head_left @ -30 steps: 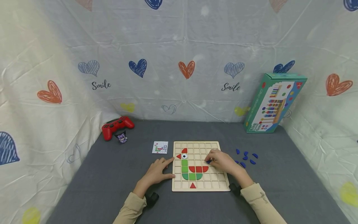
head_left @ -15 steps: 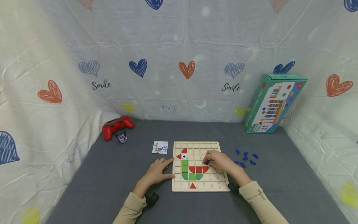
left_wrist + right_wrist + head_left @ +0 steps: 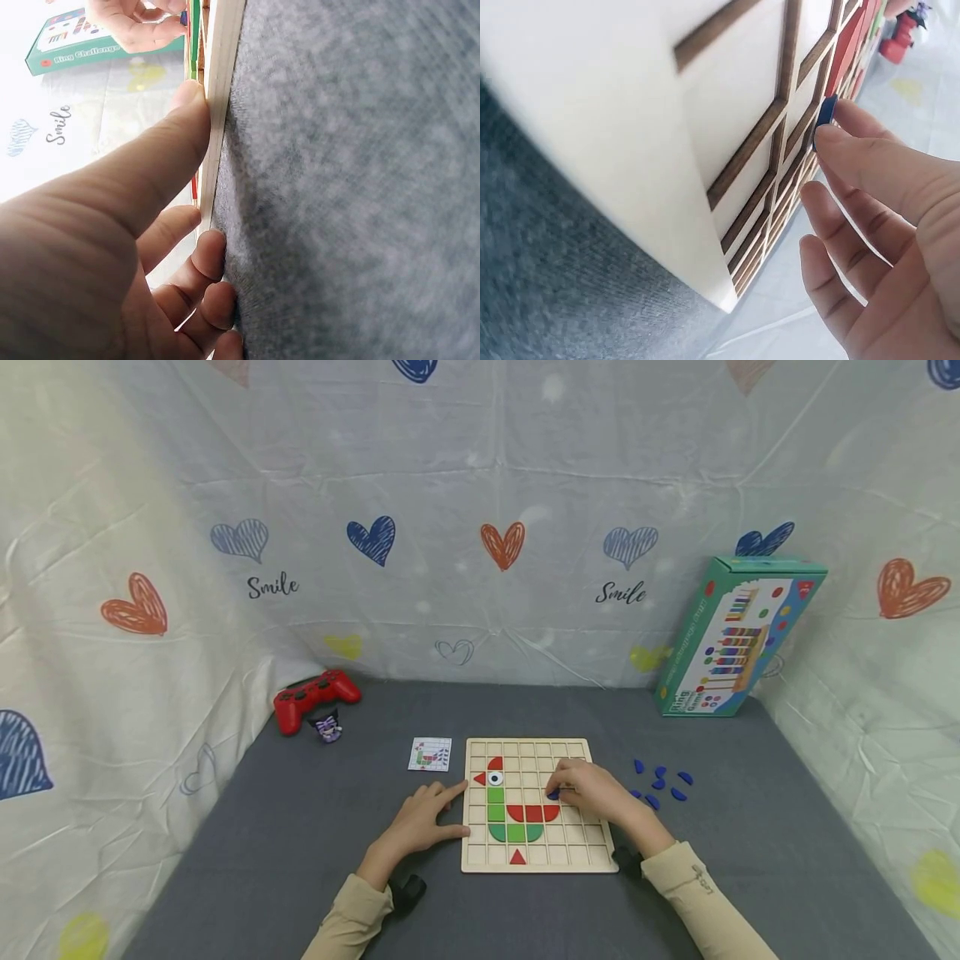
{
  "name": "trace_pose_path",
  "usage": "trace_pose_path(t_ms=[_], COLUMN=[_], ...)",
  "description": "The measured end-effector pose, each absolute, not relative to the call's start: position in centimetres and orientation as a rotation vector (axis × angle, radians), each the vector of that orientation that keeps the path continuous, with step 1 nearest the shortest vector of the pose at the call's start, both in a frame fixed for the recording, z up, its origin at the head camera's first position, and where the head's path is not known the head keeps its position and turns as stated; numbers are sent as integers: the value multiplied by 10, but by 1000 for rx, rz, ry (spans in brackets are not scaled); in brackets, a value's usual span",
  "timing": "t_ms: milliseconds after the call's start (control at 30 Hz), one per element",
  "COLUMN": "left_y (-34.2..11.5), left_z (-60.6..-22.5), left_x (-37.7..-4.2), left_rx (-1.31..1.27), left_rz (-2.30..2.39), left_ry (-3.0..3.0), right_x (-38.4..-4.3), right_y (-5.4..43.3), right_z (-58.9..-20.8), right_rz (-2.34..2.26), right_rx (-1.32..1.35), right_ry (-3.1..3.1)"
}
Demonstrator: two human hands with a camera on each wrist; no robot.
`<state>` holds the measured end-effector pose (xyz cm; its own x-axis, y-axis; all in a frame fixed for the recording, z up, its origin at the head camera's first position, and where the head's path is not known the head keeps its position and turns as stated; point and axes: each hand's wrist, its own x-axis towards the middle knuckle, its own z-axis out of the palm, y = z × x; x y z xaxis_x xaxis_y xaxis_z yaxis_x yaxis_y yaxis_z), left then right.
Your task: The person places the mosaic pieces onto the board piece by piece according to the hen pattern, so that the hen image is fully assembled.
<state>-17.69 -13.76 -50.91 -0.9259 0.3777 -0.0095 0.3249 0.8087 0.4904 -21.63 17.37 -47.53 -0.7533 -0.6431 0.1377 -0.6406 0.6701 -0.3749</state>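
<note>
We see a wooden board lying flat on the grey table. The left hand has its thumb and pointer finger spread wide, and both tips touch the board's left edge. The right hand pinches a small blue piece with its thumb and finger. We see that piece just behind the right end of the red row, but we can't tell if it touches the board. Green pieces sit in front of the red row. More blue pieces lie right of the board, and a little picture card lies near its back left corner.
</note>
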Motion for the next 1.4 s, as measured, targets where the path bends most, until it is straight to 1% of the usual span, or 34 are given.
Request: trace_pose_path(t_ms=[233,1400], left_y=[-138,-136], left_z=[-509,-508], left_x=[-175,-176], left_rx=[572,556], left_rz=[754,761], left_ry=[2884,2871], right_x=[-218,-213], right_y=[170,173], right_z=[-478,-475], right_rz=[-622,-586], right_rx=[-1178,-1187], right_ry=[2870,2851])
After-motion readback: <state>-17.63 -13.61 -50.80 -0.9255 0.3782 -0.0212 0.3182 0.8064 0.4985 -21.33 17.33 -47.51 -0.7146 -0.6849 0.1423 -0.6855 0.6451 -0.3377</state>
